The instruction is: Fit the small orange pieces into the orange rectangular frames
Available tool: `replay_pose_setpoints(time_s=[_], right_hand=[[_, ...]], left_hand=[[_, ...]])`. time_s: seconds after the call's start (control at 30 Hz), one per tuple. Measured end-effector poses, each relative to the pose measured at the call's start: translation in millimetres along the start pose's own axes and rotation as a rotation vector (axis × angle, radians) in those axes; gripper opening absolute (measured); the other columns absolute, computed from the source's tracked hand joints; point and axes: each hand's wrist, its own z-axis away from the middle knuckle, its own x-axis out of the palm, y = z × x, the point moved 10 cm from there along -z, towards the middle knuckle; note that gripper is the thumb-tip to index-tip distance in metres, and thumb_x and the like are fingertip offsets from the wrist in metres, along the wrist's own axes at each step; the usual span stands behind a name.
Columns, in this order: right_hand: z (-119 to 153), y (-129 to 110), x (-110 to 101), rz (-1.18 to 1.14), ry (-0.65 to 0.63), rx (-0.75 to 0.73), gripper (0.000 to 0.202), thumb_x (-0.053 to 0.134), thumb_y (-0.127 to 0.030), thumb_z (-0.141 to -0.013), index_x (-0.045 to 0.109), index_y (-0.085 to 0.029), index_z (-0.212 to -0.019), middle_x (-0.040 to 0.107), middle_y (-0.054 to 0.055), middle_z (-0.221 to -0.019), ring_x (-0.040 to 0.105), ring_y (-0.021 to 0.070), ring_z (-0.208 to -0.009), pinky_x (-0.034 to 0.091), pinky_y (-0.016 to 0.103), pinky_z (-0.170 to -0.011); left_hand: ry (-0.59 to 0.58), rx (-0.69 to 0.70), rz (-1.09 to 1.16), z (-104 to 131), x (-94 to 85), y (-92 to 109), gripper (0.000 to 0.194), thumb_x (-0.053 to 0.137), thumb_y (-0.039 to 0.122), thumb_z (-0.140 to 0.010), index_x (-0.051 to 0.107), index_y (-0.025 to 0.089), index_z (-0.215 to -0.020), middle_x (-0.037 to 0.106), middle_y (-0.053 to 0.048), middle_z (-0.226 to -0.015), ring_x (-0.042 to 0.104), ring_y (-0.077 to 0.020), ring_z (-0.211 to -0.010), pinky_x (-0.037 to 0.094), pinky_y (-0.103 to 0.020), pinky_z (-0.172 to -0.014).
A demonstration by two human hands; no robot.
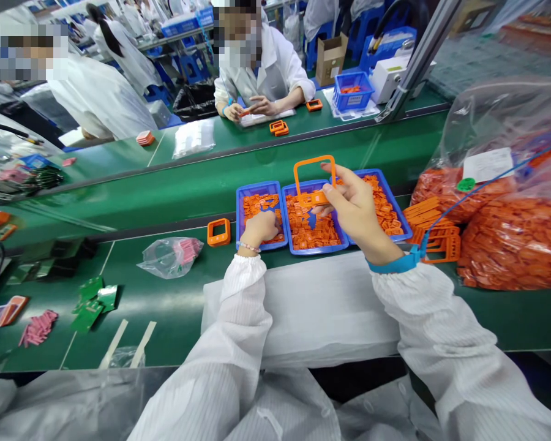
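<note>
Raised over the middle blue tray (pixel 319 249), my right hand (pixel 356 205) grips an orange plastic frame (pixel 314 160) by its lower right part. A blue wrist strap with a cord circles that wrist. My left hand (pixel 259 228) reaches down into the left blue tray (pixel 239 208), its fingers bent among small orange parts (pixel 259 202). Whatever its fingertips hold is hidden. More small orange parts fill the middle tray and the right blue tray (pixel 401 214). Just left of the trays lies another orange frame (pixel 218 232).
A white sheet stack (pixel 330 306) lies before me. To the right are stacked orange frames (pixel 436 242) and clear bags of orange parts (pixel 517 245). Leftward lie a bag with pink parts (pixel 174 256), green boards (pixel 92 303) and pink strips (pixel 39 327). A co-worker (pixel 266 67) sits opposite.
</note>
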Motion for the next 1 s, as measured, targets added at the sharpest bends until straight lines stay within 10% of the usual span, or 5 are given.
replay_pose_setpoints(time_s=[0.17, 0.33, 0.5, 1.0], right_hand=[[-1.0, 1.2, -0.2, 0.001, 0.001, -0.001, 0.053, 0.065, -0.050, -0.094, 0.057, -0.023, -0.139, 0.068, -0.003, -0.067, 0.072, 0.0181, -0.059, 0.059, 0.027, -0.051], [-1.0, 1.1, -2.0, -0.024, 0.024, 0.017, 0.051, 0.066, -0.048, -0.093, 0.056, -0.023, -0.136, 0.070, -0.002, -0.070, 0.073, 0.0183, -0.060, 0.060, 0.027, -0.051], [0.4, -6.9, -6.9, -0.046, 0.056, 0.025, 0.049, 0.067, -0.050, -0.093, 0.057, -0.025, -0.134, 0.072, -0.001, -0.072, 0.073, 0.0185, -0.060, 0.062, 0.028, -0.054], [6.2, -23.3, -8.7, -0.088, 0.065, 0.062, 0.042, 0.070, -0.042, -0.092, 0.060, -0.025, -0.128, 0.070, -0.002, -0.072, 0.070, 0.0168, -0.060, 0.060, 0.028, -0.055]], left_hand=[[0.306, -0.053, 0.102, 35.2, -53.2, -5.4, 0.024, 0.052, 0.034, -0.098, 0.069, 0.021, -0.110, 0.076, -0.012, -0.107, 0.069, -0.0294, -0.106, 0.051, -0.036, -0.086], [0.680, 0.165, 0.318, 97.9, -97.8, 46.2, 0.019, 0.051, 0.033, -0.101, 0.063, 0.022, -0.111, 0.069, -0.002, -0.074, 0.065, -0.0197, -0.071, 0.038, -0.026, -0.066], [0.839, 0.316, 0.409, 115.3, -98.9, 76.9, 0.018, 0.052, 0.033, -0.101, 0.066, 0.023, -0.108, 0.068, -0.001, -0.072, 0.062, -0.0159, -0.067, 0.034, -0.024, -0.064], [1.237, 0.544, 0.230, 144.2, -104.8, 88.4, 0.024, 0.058, 0.027, -0.101, 0.081, 0.023, -0.103, 0.069, -0.001, -0.068, 0.058, -0.0092, -0.061, 0.035, -0.023, -0.058]])
